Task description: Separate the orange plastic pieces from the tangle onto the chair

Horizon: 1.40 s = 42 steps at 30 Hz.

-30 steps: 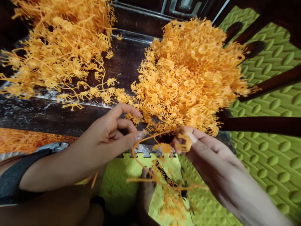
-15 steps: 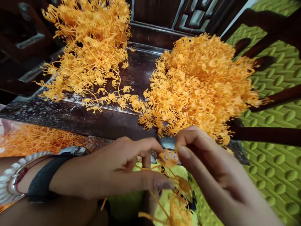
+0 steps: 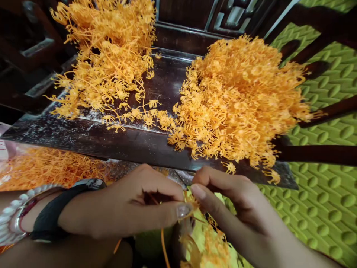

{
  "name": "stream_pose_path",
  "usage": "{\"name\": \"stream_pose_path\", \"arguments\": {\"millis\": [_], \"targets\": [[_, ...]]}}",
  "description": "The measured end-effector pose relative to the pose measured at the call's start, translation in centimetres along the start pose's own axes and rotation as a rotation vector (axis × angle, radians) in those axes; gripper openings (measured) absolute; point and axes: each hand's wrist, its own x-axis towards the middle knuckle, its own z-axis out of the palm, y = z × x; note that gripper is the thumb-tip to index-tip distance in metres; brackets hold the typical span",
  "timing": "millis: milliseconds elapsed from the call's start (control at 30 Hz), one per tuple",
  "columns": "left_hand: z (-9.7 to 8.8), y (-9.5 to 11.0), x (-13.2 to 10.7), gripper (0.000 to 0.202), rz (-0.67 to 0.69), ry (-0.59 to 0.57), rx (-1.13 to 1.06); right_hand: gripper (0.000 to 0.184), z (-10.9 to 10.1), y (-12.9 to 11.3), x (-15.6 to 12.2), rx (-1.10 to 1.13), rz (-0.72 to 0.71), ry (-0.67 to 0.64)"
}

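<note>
right hand (image 3: 256,208) nearer left hand (image 3: 122,206); both hands' fingers (image 3: 184,211) clamped on blurred orange piece (image 3: 193,202)

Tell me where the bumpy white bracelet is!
In the head view, the white bracelet is at the lower left, with the black wristband between it and the person's left hand.

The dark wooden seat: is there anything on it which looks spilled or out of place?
Perhaps. Whitish specks lie scattered over the left front of the seat, like spilled powder; I cannot tell what they are. Several orange pieces lie strewn between the left pile and the right pile, so they look stray.
</note>
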Motion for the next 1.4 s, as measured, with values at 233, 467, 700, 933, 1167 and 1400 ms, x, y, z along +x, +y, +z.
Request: {"name": "stream_pose_path", "arguments": {"millis": [233, 467, 700, 933, 1167, 1400], "targets": [[-0.5, 1.2, -0.5, 0.035, -0.027, 0.034, -0.032, 0.024, -4.4, 1.5, 0.7, -0.131, -0.061, 0.498], [-0.4, 0.6, -0.4, 0.027, -0.133, 0.125, -0.054, 0.008, -2.3, 0.9, 0.2, -0.202, -0.261, 0.109], [-0.3, -0.4, -0.7, 0.031, -0.219, 0.126, 0.007, 0.021, -0.1, 1.5, 0.6, -0.142, -0.280, 0.007], [0.1, -1.9, -0.8, 0.035, -0.341, 0.007, -0.130, 0.020, -0.4, 3.5, 1.3, -0.671, -0.512, 0.217], [0.0, -3.1, -1.3, 0.034, -0.425, -0.187, 0.092, 0.025, -1.3, 4.8, 2.3, -1.035, -0.458, 0.297], [-0.4, -2.8, -1.2, 0.035, -0.476, -0.242, 0.139, 0.040, -2.5, 0.7, 5.2, -0.929, -0.556, 0.299]]}}
